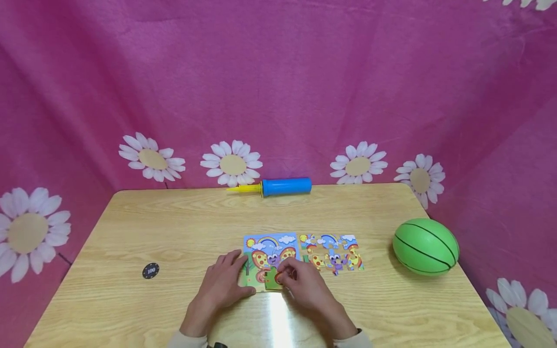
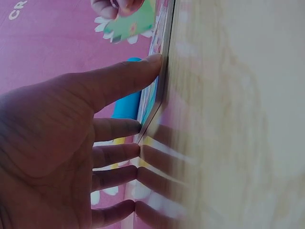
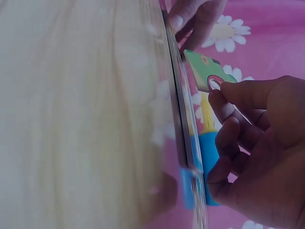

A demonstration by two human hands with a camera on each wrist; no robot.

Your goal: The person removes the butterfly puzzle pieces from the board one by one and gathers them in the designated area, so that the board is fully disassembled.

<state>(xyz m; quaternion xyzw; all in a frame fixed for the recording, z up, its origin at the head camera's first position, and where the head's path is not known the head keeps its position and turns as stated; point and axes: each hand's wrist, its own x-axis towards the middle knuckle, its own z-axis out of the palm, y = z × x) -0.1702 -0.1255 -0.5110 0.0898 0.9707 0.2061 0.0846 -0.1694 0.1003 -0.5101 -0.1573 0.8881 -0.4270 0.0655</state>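
Observation:
A butterfly jigsaw board (image 1: 283, 246) lies flat on the table in the head view. My left hand (image 1: 221, 282) rests at its left side, fingers extended and thumb by the front edge; the left wrist view shows the thumb (image 2: 138, 69) touching that edge. My right hand (image 1: 306, 285) pinches a green puzzle piece (image 1: 271, 280) between thumb and fingertips over the board's lower part. In the right wrist view the piece (image 3: 202, 69) is tilted and raised off the board. Just right of the board lie several loose puzzle pieces (image 1: 335, 261) in two rows.
A green ball (image 1: 425, 246) sits near the table's right edge. At the back edge lies a blue hand pump (image 1: 286, 186) with a yellow nozzle. A black "100" chip (image 1: 151, 270) is on the left of the wooden table (image 1: 174, 227). Pink flowered cloth (image 1: 278, 96) surrounds the table.

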